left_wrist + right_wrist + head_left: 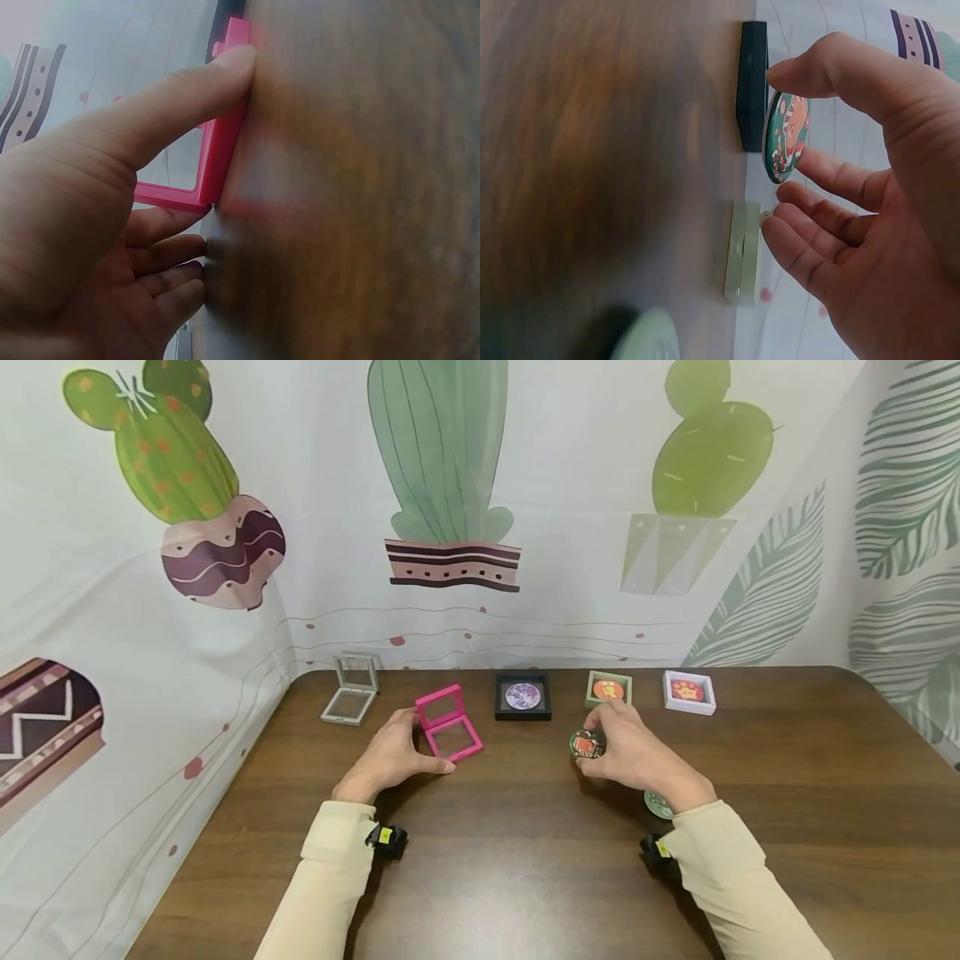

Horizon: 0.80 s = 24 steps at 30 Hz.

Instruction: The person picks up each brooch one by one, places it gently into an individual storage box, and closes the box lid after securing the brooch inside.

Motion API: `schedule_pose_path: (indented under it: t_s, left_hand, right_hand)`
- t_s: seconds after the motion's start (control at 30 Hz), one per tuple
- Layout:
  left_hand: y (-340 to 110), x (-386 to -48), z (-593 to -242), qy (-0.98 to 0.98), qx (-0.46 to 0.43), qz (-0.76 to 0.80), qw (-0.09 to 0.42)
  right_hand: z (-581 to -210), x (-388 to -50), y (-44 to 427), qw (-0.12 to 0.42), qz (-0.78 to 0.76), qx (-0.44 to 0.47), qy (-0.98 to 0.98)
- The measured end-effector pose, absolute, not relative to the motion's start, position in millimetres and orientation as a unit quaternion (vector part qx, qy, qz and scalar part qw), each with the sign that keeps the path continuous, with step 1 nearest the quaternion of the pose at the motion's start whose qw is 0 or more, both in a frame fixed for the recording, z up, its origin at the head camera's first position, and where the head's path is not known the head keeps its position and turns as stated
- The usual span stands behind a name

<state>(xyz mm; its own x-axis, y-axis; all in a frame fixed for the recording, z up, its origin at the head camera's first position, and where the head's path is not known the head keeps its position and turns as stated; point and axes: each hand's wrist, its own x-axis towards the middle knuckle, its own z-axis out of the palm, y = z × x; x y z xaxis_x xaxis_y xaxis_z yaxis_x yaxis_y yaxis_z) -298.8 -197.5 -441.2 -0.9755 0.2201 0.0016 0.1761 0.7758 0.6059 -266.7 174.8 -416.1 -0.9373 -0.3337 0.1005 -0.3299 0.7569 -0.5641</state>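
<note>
Cactus-printed fabric (570, 468) hangs behind a wood-grain table (510, 860). Above the latter, a round green badge (584, 745) is pinched between thumb and fingers of the right hand (636, 749); the left hand (390, 756) grips an open pink display case (454, 738) by its edges. Farther back lie a black case (522, 716), a green case (611, 675) and a white case (690, 708), with an open grey case (349, 703) at far left; a pale-green disc (657, 805) lies by the right wrist.

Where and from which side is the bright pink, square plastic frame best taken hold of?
I'd grip the pink frame by the rim of its base, from the left, where the left hand is: the base lies flat, but the raised lid could swing.
</note>
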Motion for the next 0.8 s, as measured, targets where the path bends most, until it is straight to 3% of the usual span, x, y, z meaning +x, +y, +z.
schedule_pose_path:
  t_s: [0.23,0.8]
  left_hand:
    - [-197.5,-299.4,-441.2,0.943,0.104,0.315,0.035]
    - [-196.4,-299.3,-441.0,0.943,0.097,0.316,0.036]
  right_hand:
    - [-417.4,-271.5,154.6,-0.015,-0.316,-0.193,0.929]
    - [-413.7,-282.2,104.4,-0.001,-0.312,-0.217,0.925]
